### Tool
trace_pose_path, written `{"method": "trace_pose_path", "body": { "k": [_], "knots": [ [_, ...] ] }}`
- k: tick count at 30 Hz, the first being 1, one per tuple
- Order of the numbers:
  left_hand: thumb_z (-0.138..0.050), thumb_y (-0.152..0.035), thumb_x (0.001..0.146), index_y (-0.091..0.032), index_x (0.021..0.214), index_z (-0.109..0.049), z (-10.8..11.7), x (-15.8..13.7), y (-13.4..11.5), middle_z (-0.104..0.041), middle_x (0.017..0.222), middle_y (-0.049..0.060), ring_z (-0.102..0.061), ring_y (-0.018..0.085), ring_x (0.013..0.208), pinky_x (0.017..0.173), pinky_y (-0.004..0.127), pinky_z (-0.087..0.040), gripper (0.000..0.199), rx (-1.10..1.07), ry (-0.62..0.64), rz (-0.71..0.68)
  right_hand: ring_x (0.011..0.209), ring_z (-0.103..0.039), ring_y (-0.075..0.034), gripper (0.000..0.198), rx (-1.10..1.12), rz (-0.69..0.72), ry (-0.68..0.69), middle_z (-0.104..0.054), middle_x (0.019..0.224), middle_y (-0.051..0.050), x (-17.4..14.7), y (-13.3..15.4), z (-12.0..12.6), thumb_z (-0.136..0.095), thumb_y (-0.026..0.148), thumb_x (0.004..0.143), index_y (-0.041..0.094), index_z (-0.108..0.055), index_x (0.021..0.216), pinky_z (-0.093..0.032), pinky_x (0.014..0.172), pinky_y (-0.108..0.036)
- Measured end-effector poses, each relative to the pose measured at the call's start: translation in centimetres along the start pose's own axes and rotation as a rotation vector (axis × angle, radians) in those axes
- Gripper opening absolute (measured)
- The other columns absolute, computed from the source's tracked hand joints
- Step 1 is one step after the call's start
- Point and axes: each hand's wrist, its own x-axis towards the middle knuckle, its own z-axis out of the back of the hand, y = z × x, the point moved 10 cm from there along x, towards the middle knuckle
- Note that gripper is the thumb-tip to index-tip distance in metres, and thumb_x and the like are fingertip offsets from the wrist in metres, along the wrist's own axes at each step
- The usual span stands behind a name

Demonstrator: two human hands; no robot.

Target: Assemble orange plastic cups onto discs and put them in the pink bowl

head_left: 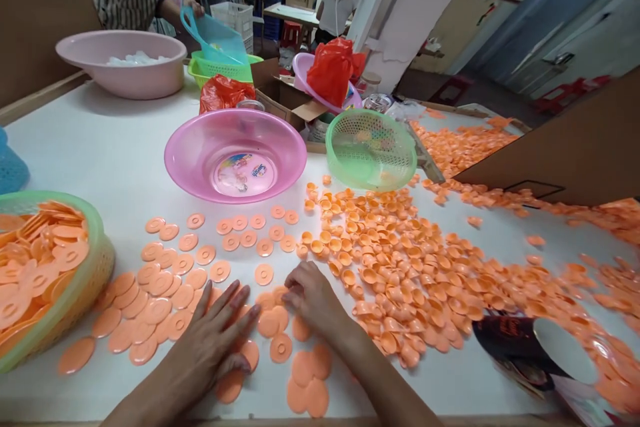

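Overall, a white table point(125, 147) spans the frame. A glossy pink basin point(193, 157) stands above centre; a green-rimmed basket point(99, 243) at the left edge is heaped with orange discs point(43, 273). At lower centre, the left hand point(220, 327) lies palm-down on loose discs point(157, 310), fingers spread apart. Just beside it, the right hand point(313, 297) has fingers curled together at further loose discs; whether they grip one cannot be told. Small orange cups point(425, 280) lie massed right of centre.
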Motion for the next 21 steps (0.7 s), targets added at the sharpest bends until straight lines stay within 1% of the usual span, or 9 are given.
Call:
{"method": "trace_pose_path", "body": {
  "k": [2, 4, 7, 10, 12, 13, 15, 17, 21],
  "knots": [
    [-0.056, -0.044, 0.09, -0.024, 0.145, -0.039, 0.2, 0.7, 0.4, -0.047, 0.147, 0.011, -0.035, 0.031, 0.14, 0.118, 0.059, -0.014, 0.061, -0.039, -0.031, 0.023, 0.08, -0.053, -0.017, 0.016, 0.022, -0.005, -0.071, -0.058, 0.08, -0.001, -0.5, -0.4, 0.9, -0.064, 0.006, 0.08, 0.019, -0.057, 0.072, -0.045, 0.068, -0.028],
    [-0.052, -0.037, 0.093, -0.022, 0.141, -0.045, 0.3, 2.5, 1.4, -0.05, 0.144, 0.011, -0.037, 0.029, 0.139, 0.118, 0.057, -0.018, 0.051, -0.096, -0.059, 0.056, 0.08, -0.052, -0.018, 0.02, -0.069, 0.076, -0.108, -0.058, 0.079, -0.003, -1.2, 0.1, 1.5, -0.057, 0.005, 0.084, 0.02, -0.059, 0.071, -0.044, 0.069, -0.03],
    [-0.043, -0.03, 0.097, -0.019, 0.134, -0.052, -0.5, 7.8, 3.5, -0.05, 0.143, 0.012, -0.039, 0.027, 0.138, 0.116, 0.055, -0.025, 0.04, -0.154, -0.089, 0.108, 0.08, -0.051, -0.02, 0.027, -0.18, 0.201, -0.098, -0.06, 0.081, -0.005, -1.4, 1.0, 1.9, -0.049, 0.0, 0.084, 0.02, -0.065, 0.08, -0.044, 0.071, -0.033],
    [-0.04, -0.029, 0.098, -0.019, 0.135, -0.051, -2.2, 14.3, 6.1, -0.047, 0.146, 0.014, -0.036, 0.028, 0.14, 0.115, 0.055, -0.026, 0.04, -0.158, -0.11, 0.181, 0.086, -0.053, -0.021, 0.026, -0.178, 0.111, -0.224, -0.062, 0.086, -0.007, 0.7, 0.0, 4.5, -0.049, 0.002, 0.086, 0.02, -0.067, 0.092, -0.045, 0.075, -0.033],
    [-0.04, -0.03, 0.098, -0.021, 0.139, -0.048, -3.7, 17.6, 7.6, -0.041, 0.15, 0.013, -0.03, 0.029, 0.143, 0.115, 0.057, -0.024, 0.043, -0.14, -0.092, 0.228, 0.088, -0.054, -0.022, 0.022, -0.211, 0.022, -0.275, -0.062, 0.086, -0.007, 2.9, -0.9, 5.9, -0.05, 0.005, 0.088, 0.019, -0.067, 0.091, -0.045, 0.077, -0.033],
    [-0.039, -0.031, 0.098, -0.023, 0.141, -0.046, -4.4, 18.7, 8.0, -0.039, 0.152, 0.013, -0.028, 0.03, 0.144, 0.115, 0.057, -0.023, 0.044, -0.126, -0.07, 0.232, 0.087, -0.054, -0.021, 0.02, -0.24, -0.003, -0.257, -0.063, 0.086, -0.007, 4.0, -1.2, 6.1, -0.051, 0.006, 0.088, 0.019, -0.067, 0.087, -0.044, 0.078, -0.032],
    [-0.038, -0.036, 0.098, -0.024, 0.143, -0.044, -5.7, 19.7, 8.1, -0.037, 0.153, 0.012, -0.028, 0.03, 0.144, 0.116, 0.057, -0.019, 0.047, -0.084, -0.019, 0.211, 0.085, -0.054, -0.021, 0.016, -0.304, -0.015, -0.169, -0.063, 0.084, -0.006, 5.5, -1.6, 5.6, -0.055, 0.01, 0.088, 0.019, -0.066, 0.081, -0.043, 0.078, -0.031],
    [-0.037, -0.04, 0.098, -0.024, 0.145, -0.04, -6.3, 19.2, 7.6, -0.035, 0.154, 0.012, -0.027, 0.029, 0.144, 0.118, 0.056, -0.015, 0.05, -0.03, 0.013, 0.185, 0.083, -0.054, -0.021, 0.011, -0.349, -0.018, -0.096, -0.063, 0.082, -0.005, 5.8, -2.2, 4.9, -0.059, 0.014, 0.087, 0.018, -0.065, 0.079, -0.042, 0.077, -0.031],
    [-0.037, -0.042, 0.098, -0.024, 0.149, -0.031, -5.3, 16.1, 5.2, -0.028, 0.157, 0.011, -0.022, 0.027, 0.146, 0.12, 0.054, -0.008, 0.055, 0.018, -0.006, 0.121, 0.079, -0.053, -0.019, 0.013, -0.303, -0.029, -0.058, -0.064, 0.079, -0.004, 3.3, -3.8, 4.3, -0.057, 0.011, 0.088, 0.019, -0.062, 0.078, -0.039, 0.074, -0.029]
  ]
}}
